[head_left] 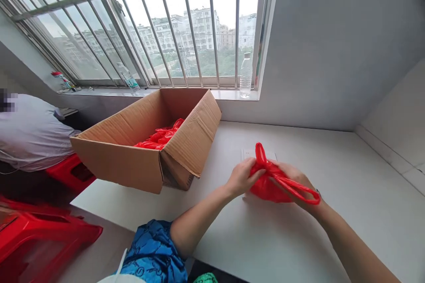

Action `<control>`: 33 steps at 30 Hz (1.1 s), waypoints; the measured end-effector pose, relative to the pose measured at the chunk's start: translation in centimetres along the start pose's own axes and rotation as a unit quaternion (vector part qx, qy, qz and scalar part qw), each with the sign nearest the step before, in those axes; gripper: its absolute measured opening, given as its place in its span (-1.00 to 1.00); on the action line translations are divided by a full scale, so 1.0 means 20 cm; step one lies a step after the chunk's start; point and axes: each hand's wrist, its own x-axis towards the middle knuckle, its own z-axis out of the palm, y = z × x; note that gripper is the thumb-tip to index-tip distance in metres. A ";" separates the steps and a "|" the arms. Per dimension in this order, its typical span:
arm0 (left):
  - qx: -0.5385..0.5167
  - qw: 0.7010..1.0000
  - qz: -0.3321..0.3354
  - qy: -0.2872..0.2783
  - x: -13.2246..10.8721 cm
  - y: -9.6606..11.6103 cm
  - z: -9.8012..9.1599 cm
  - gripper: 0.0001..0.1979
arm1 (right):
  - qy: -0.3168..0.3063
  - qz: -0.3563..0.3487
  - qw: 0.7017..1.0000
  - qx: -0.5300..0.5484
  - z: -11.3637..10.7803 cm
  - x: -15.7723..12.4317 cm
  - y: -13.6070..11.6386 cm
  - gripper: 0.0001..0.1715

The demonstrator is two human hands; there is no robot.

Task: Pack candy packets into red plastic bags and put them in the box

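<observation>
A bunched red plastic bag (269,184) rests on the white table (348,185) between both of my hands. My left hand (242,177) pinches it at the left, near one handle loop that sticks up. My right hand (295,177) grips the right side, and the other handle loop hangs over my wrist. An open cardboard box (133,159) stands at the table's left end, with more red bags (161,137) inside it.
A clear plastic bottle (246,75) stands on the window sill behind the box, and another bottle (128,78) lies further left. Red plastic stools (43,239) are at the lower left. A person in a grey shirt (29,132) sits at the left edge.
</observation>
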 end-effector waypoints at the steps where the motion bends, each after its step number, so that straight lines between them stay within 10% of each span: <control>1: 0.007 1.000 -0.002 0.028 0.03 -0.01 -0.01 -0.77 | 0.018 0.016 0.999 0.023 -0.02 0.03 -0.01 -0.51; 6: 0.102 0.993 0.045 0.043 0.05 -0.06 -0.03 -0.69 | 0.014 0.019 0.998 0.065 0.01 0.05 0.03 -0.38; 14: 0.213 0.977 0.029 -0.017 0.01 -0.24 0.09 -0.50 | 0.012 0.023 0.988 -0.152 0.30 0.07 0.19 -0.22; 33: 0.232 0.972 0.014 -0.039 0.01 -0.34 0.16 -0.45 | -0.062 0.048 0.982 -0.171 0.32 0.07 0.16 -0.23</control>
